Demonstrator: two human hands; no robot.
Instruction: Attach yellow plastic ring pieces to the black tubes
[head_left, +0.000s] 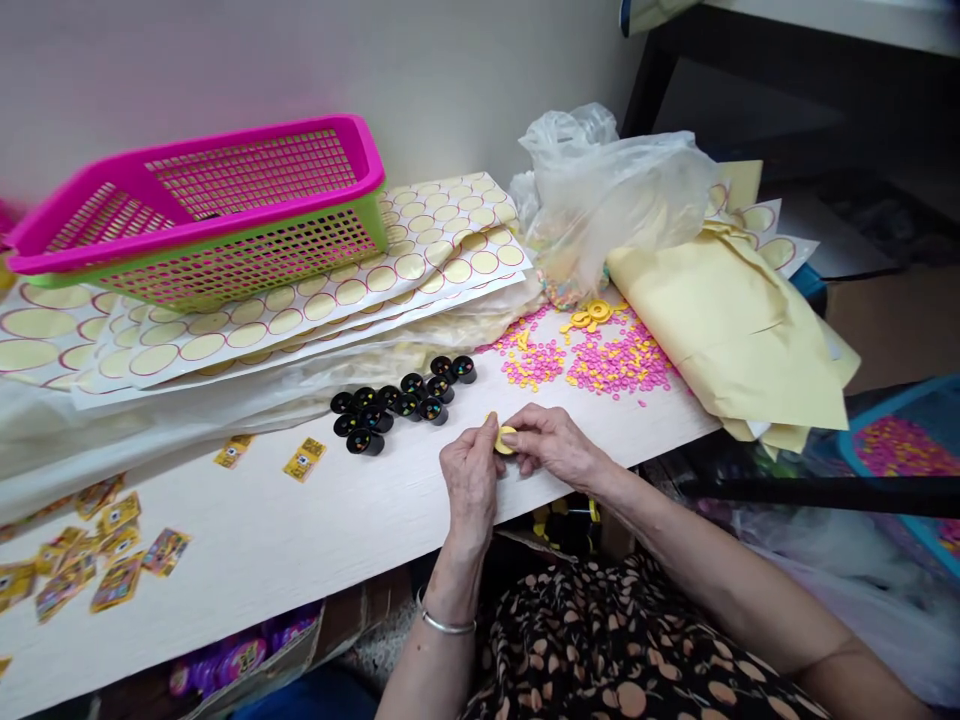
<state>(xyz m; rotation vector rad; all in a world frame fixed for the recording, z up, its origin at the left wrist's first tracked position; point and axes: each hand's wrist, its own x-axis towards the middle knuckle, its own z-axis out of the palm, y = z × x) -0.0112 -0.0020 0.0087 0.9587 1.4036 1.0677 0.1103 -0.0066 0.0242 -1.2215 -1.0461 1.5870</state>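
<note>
Near the table's front edge, my left hand [471, 470] and my right hand [553, 440] meet around a small round yellow piece [507, 440]. Fingers and thumbs of both hands are closed on it, so much of it is covered. Just left of my hands stand several small black cups [365, 441], with bits of colour inside. Behind my right hand lie pink and yellow bead-like pieces [619, 362] in loose heaps. Yellow disc-shaped parts with handles [596, 314] rest at the back of those heaps.
Printed yellow cards [118, 582] are scattered on the left. A pink and green basket [262, 235] sits on sticker sheets [350, 291] by the wall. At the back right are a clear plastic bag [622, 190] and folded yellow paper [735, 320]. A blue tub [847, 445] holds more pieces.
</note>
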